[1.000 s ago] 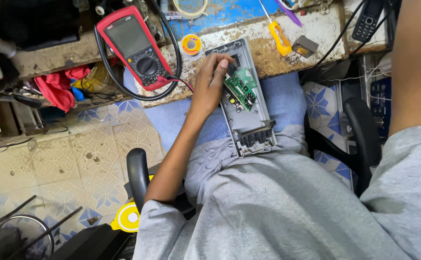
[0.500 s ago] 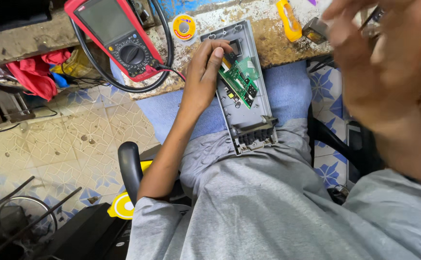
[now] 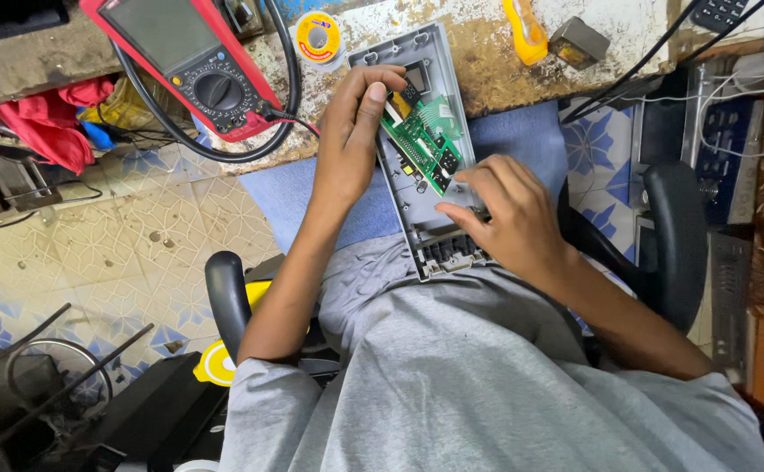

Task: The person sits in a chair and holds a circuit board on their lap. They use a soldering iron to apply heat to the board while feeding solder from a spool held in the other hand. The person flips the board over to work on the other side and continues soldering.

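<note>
**Both hands on the open grey case**

I see a long grey plastic case (image 3: 417, 175) lying open, one end on the edge of the desk (image 3: 496, 79) and the other end on my lap. A small green circuit board (image 3: 424, 135) sits inside it, near the top.

My left hand (image 3: 351, 140) is curled over the left side of the case, thumb by the top of the board, holding it still. My right hand (image 3: 504, 214) rests on the lower right part of the case. Its fingers bend down by the board's bottom corner, but I cannot tell if they pinch anything.

I think the case is light and stiff, and a bit slippery. The board looks thin and easy to break, with tiny parts on it. I would hold the case by its long sides and touch the board only at its edges.

A red meter (image 3: 185, 57) with black wires and a yellow solder roll (image 3: 318, 37) lie on the desk nearby.

A second ago only my left hand was on the case. Half a second ago my right hand was up in the air. Now it is down on the case.
</note>
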